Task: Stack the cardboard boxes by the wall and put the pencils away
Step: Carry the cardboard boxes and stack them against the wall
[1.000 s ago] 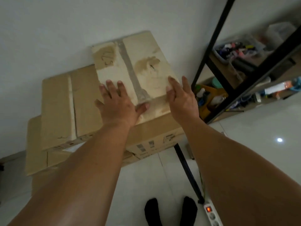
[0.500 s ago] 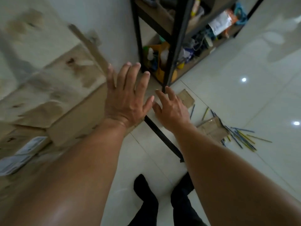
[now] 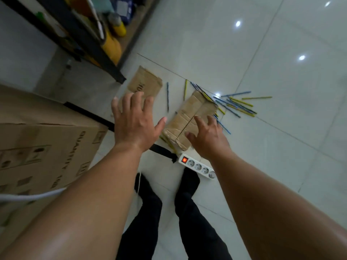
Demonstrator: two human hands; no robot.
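Right hand (image 3: 206, 136), spread and empty, sits nearer than the open left hand (image 3: 136, 122) to the pencils (image 3: 240, 102) fanned out just past the small box (image 3: 193, 111).

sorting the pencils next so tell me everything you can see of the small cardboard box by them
The small cardboard box is brown, worn and creased, its top flaps meeting along a dark slit. It lies on the tiled floor, pencils scattered at its far end. The right hand overlaps its near corner; contact is unclear.

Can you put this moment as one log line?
left hand: open, empty | right hand: open, over small box | pencils: scattered on floor
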